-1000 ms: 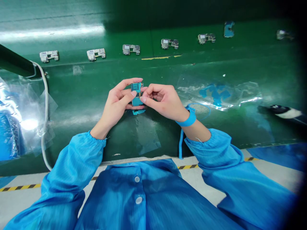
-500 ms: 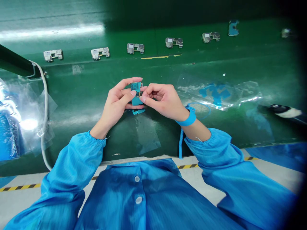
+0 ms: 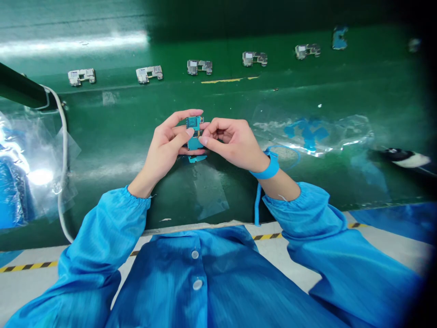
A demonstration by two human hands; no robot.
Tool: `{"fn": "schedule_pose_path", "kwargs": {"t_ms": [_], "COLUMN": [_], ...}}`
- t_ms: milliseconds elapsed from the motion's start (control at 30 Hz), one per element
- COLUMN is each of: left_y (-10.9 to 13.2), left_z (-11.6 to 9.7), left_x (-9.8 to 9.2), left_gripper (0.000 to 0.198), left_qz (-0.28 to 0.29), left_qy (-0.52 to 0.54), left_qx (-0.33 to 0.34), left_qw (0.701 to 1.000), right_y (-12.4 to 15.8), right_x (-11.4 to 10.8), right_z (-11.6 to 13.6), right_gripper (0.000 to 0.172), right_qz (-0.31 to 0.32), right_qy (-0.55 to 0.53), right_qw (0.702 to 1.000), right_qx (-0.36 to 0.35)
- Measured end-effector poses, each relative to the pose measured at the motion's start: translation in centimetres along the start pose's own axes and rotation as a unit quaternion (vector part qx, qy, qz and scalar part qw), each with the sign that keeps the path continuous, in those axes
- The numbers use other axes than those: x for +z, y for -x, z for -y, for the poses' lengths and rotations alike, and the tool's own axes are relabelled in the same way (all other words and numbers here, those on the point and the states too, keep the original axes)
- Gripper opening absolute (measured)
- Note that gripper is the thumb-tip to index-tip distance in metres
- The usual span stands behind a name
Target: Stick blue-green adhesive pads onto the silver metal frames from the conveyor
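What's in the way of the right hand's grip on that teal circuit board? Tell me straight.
Nothing visible: the right hand has its fingertips at the edge of the teal circuit board, which the left hand also holds. A teal film piece lies below, clear of the grip.

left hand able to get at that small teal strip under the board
Probably yes: the small teal strip lies right by the left hand, just below the teal circuit board, with nothing between them. But the fingers are pinching the board, so they'd likely need freeing first.
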State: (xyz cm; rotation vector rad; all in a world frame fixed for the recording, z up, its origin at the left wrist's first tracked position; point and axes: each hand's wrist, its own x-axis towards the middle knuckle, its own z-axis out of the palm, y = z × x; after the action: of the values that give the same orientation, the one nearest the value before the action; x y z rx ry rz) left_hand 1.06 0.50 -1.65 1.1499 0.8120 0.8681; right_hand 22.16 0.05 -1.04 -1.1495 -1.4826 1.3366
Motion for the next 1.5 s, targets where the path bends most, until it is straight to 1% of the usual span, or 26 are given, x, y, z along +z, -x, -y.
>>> {"fn": "schedule_pose_path", "kwargs": {"t_ms": [300,567,833,933,1033,1233,1367,1500], "left_y": [0.0,0.0,0.1,0.1,0.1,0.1,0.0,0.0], "left_z": [-0.3,-1.3,-0.9,-1.0,-1.0,-1.0,-1.0,-1.0], "left_x": [0.2,0.6,0.3,0.3,0.4,0.4,0.3,0.3], "left_gripper": [0.049,0.047,0.052,0.053,0.052,0.053,0.053,0.052], "left_qz": [-0.010,-0.029,-0.008,-0.016,-0.024,-0.013,-0.013,-0.009], "left_qy": [-0.007,0.016,-0.004,-0.008,-0.011,-0.014,-0.009,-0.009], "left_qx": [-0.007,-0.045,-0.024,-0.025,-0.025,-0.020,-0.032,-0.030], "left_qw": [1.000,0.998,1.000,1.000,0.999,1.000,0.999,0.999], "right_y": [-0.1,0.0,0.0,0.0,0.0,0.0,0.1,0.1], "right_x": [-0.1,0.0,-0.1,-0.1,-0.1,0.0,0.0,-0.1], "right_z": [0.0,0.3,0.7,0.7,0.6,0.6,0.6,0.4], "right_gripper": [0.032,0.041,0.047,0.048,0.048,0.044,0.044,0.041], "right_qz": [0.008,0.014,0.010,0.016,0.019,0.013,0.013,0.014], "right_qy": [-0.001,-0.021,-0.011,-0.025,-0.036,-0.024,-0.022,-0.023], "right_qw": [1.000,1.000,0.999,0.999,0.999,0.999,0.999,1.000], "right_qx": [0.004,0.012,0.031,0.029,0.024,0.023,0.025,0.014]}}
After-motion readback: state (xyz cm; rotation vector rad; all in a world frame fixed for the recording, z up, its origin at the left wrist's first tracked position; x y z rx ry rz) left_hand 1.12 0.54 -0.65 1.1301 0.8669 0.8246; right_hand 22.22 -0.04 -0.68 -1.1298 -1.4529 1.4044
